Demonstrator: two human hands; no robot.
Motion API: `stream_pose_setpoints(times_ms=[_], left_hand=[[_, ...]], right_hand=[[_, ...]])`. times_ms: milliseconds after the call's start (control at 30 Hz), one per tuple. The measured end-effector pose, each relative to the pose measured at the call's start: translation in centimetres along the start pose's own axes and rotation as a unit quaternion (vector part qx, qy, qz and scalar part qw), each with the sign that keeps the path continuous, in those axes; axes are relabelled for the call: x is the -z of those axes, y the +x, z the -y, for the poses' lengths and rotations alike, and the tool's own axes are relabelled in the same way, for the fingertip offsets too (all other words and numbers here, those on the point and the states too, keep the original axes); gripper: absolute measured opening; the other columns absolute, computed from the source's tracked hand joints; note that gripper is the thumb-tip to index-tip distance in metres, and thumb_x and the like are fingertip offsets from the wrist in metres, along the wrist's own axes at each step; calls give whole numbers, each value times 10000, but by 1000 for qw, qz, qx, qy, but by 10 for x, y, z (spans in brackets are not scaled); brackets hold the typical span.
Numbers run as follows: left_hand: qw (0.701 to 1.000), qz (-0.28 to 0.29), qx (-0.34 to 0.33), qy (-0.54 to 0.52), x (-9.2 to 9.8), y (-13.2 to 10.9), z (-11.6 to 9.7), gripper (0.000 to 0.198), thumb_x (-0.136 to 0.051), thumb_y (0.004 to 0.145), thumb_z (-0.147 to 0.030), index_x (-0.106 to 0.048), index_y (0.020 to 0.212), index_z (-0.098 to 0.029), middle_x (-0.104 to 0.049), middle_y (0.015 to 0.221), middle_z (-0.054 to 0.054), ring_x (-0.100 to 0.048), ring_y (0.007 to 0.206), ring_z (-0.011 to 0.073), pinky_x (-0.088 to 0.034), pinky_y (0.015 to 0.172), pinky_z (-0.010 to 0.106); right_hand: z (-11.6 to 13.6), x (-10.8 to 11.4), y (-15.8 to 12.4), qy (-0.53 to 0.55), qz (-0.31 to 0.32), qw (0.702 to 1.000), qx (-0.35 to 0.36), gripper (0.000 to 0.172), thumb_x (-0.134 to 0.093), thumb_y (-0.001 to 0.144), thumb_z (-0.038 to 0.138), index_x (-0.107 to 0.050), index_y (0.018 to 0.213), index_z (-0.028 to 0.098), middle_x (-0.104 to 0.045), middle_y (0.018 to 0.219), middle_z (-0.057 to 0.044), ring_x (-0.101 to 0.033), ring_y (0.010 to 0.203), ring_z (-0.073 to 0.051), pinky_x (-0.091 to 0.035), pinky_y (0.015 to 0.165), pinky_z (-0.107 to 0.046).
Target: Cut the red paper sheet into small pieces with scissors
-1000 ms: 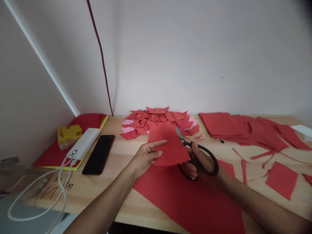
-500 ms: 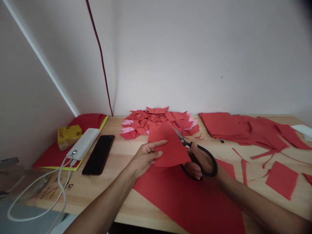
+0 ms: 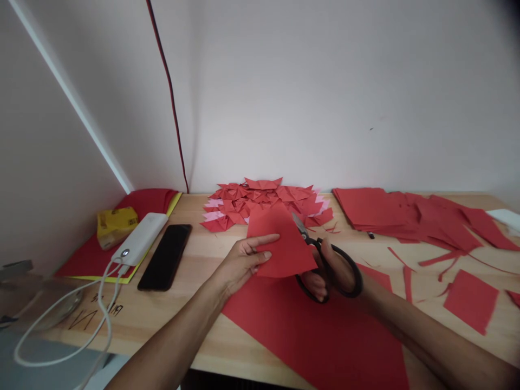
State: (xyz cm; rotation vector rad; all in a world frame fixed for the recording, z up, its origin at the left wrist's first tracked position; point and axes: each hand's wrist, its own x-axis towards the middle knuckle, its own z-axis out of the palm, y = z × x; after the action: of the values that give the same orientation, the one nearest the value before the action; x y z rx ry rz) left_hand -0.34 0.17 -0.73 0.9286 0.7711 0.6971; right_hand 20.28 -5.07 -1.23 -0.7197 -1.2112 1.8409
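Observation:
Between thumb and fingers, my left hand (image 3: 244, 264) pinches a piece of red paper (image 3: 276, 244), held up above the table. My right hand (image 3: 331, 268) grips a pair of black-handled scissors (image 3: 352, 276), its fingers through the loops. The scissor blades lie at the right edge of the paper, partly hidden by it. Beneath both hands a large red sheet (image 3: 320, 336) lies on the wooden table. Just beyond the paper is a pile of folded red and pink paper shapes (image 3: 260, 197).
Stacked red paper pieces (image 3: 374, 208) lie at the back right, with thin strips (image 3: 408, 281) and a red square (image 3: 471, 300) nearer. To the left are a black phone (image 3: 166, 257), a white power bank (image 3: 142, 241) with a cable (image 3: 108, 319), and a yellow packet (image 3: 117, 225).
The scissor handles have spread wider apart and the lower loop has shifted left with my right fingers. My left hand and the paper stay almost still.

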Motion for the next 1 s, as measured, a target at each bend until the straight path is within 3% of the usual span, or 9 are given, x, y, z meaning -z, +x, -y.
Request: stream_pose_setpoints(times_ms=[100, 300, 667, 1000], left_hand=[[1000, 10, 3, -3, 0, 0, 1, 507, -833, 650, -196, -727, 1147, -185, -744, 900, 90, -650, 763, 149, -444, 711, 241], [1000, 17, 5, 8, 0, 0, 1, 504, -827, 659, -193, -724, 1152, -186, -745, 962, 102, -663, 816, 166, -454, 737, 249], [998, 17, 21, 50, 2, -1, 4, 521, -814, 684, -243, -702, 1191, -207, -740, 965, 90, -664, 855, 190, -470, 701, 248], [998, 18, 1, 60, -1, -1, 4, 500, -812, 688, -251, -711, 1176, -209, -735, 941, 76, -652, 866, 182, -470, 719, 246]], right_hand=[[-2, 3, 2, 0, 13, 1000, 6, 787, -249, 754, 889, -477, 491, 183, -414, 386, 9, -453, 347, -114, -399, 386, -231], [-2, 10, 2, 10, 17, 1000, -4, 765, -320, 763, 865, -522, 521, 167, -422, 397, 17, -442, 334, -110, -392, 359, -227], [2, 0, -5, 3, -73, 997, -17, 713, -329, 821, 808, -502, 537, 178, -361, 385, 56, -329, 307, -78, -353, 325, -208], [3, -6, -3, -16, -111, 993, -31, 747, -348, 735, 879, -440, 453, 194, -310, 348, 60, -314, 277, -70, -314, 299, -210]])
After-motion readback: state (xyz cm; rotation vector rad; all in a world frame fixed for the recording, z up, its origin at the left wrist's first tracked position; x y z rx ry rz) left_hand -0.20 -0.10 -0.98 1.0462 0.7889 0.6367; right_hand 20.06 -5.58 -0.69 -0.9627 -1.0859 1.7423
